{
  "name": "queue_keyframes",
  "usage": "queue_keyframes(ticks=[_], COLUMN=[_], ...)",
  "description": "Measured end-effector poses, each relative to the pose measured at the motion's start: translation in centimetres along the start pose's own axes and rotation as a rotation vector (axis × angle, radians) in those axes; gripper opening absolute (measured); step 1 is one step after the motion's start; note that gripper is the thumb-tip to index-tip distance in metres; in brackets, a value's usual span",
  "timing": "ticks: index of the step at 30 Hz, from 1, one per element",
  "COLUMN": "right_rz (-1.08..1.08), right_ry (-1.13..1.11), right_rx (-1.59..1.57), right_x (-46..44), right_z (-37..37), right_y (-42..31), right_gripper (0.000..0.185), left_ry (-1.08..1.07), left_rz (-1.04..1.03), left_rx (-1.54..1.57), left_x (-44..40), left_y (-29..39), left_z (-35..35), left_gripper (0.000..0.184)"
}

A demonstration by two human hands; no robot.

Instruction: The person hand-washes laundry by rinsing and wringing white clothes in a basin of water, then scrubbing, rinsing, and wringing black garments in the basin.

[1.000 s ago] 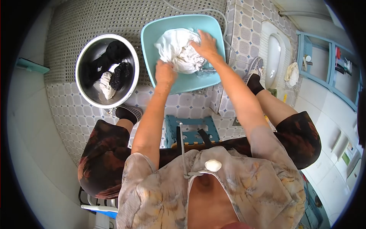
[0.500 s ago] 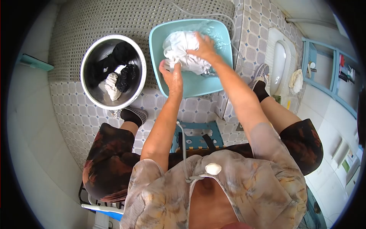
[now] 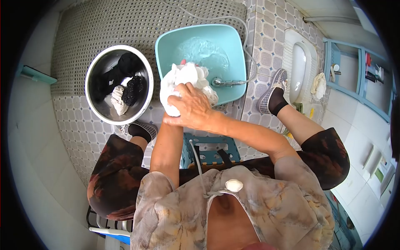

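Observation:
A bunched wet white cloth (image 3: 179,79) is held up over the near left rim of the light blue basin (image 3: 160,46). My left hand (image 3: 183,62) supports it from underneath; only some fingertips show past the cloth, the rest being hidden. From above, my right hand (image 3: 191,107) grips the near side of the bundle with curled fingers, its thumb by my left wrist. Rippling water (image 3: 202,52) lies in the basin. At the basin's near right, a shower head (image 3: 223,82) rests inside, joined to a grey hose (image 3: 250,54).
A steel bowl (image 3: 88,83) to the left holds black clothes (image 3: 110,81) and a whitish twisted cloth (image 3: 118,100). A squat toilet (image 3: 298,66) is set in the floor on the right, near a blue shelf (image 3: 360,79). A blue stool (image 3: 210,146) stands between the legs.
Both hands have drawn the white cloth up and toward me from the basin's middle. My right hand has come across onto it. The water and shower head are now uncovered.

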State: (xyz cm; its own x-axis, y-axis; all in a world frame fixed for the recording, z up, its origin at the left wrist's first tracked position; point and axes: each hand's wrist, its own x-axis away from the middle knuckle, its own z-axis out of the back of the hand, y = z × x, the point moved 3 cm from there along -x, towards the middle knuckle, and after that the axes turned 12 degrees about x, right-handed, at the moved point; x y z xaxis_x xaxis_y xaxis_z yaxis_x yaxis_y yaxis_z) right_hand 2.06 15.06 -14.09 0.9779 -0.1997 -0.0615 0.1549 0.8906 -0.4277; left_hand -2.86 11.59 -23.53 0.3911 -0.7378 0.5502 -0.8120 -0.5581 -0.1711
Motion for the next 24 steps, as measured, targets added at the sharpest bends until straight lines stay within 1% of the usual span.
queue_keyframes(ticks=[3,4,6,9,10,11,12,13,14,15,16,17,18,19,22,23,24], right_rz=[-0.112,-0.186,-0.336,-0.547,-0.605,-0.663,-0.627,-0.659,-0.756,-0.848,-0.872,-0.900,-0.928,-0.900,-0.717,-0.684,-0.649], right_ry=[0.096,0.078,0.047,0.009,-0.025,-0.056,-0.051,0.013,-0.035,-0.087,-0.112,-0.137,-0.163,-0.325,-0.528,-0.419,-0.376], right_rx=[0.056,0.013,-0.067,-0.159,-0.125,-0.093,-0.052,0.015,0.047,0.085,0.098,0.115,0.132,0.173,0.313,0.355,0.342], right_x=[-1.2,-1.6,-2.7,-3.7,-3.9,-4.2,-4.3,-3.6,-3.6,-3.7,-3.3,-2.9,-2.7,-2.4,-3.4,-4.0,-4.5], right_z=[-1.4,-2.1,-3.2,-3.8,-4.5,-5.5,-6.4,-8.9,-7.8,-6.5,-7.1,-8.2,-7.7,-7.3,-6.6,-6.6,-7.3], right_y=[1.2,2.1,4.4,7.7,9.2,11.2,13.8,17.4,18.2,19.0,20.6,22.6,23.1,23.7,24.0,23.8,22.9], right_gripper=[0.021,0.021,0.023,0.032,0.035,0.039,0.040,0.038,0.041,0.043,0.045,0.047,0.050,0.059,0.061,0.063,0.062], left_ry=[-0.032,-0.066,-0.060,0.078,0.151,0.175,0.198,0.439,0.438,0.475,0.508,0.536,0.564,0.594,0.455,0.438,0.441], left_rz=[0.018,0.022,-0.002,-0.089,-0.115,-0.076,-0.038,-0.068,-0.131,-0.190,-0.245,-0.316,-0.388,-0.464,-0.734,-0.590,-0.551], left_rx=[-0.057,-0.096,-0.155,-0.341,-0.459,-0.530,-0.604,-0.686,-0.779,-0.840,-0.897,-1.030,-1.161,-1.292,-1.705,-1.839,-2.009], left_x=[-2.0,-3.7,-5.8,-6.5,-6.1,-5.9,-5.8,-4.5,-6.5,-5.7,-4.7,-4.4,-4.3,-4.1,-4.1,-4.5,-4.9], left_y=[0.2,0.6,0.8,0.7,0.9,0.9,0.9,0.6,1.3,1.3,1.0,1.3,1.8,2.1,2.0,2.1,1.8], left_z=[2.1,3.6,5.6,6.3,5.5,5.2,4.6,2.0,5.2,3.3,0.9,0.5,0.3,0.2,2.2,3.7,5.4], left_gripper=[0.035,0.035,0.034,0.034,0.038,0.038,0.039,0.038,0.044,0.047,0.050,0.054,0.058,0.063,0.075,0.083,0.083])
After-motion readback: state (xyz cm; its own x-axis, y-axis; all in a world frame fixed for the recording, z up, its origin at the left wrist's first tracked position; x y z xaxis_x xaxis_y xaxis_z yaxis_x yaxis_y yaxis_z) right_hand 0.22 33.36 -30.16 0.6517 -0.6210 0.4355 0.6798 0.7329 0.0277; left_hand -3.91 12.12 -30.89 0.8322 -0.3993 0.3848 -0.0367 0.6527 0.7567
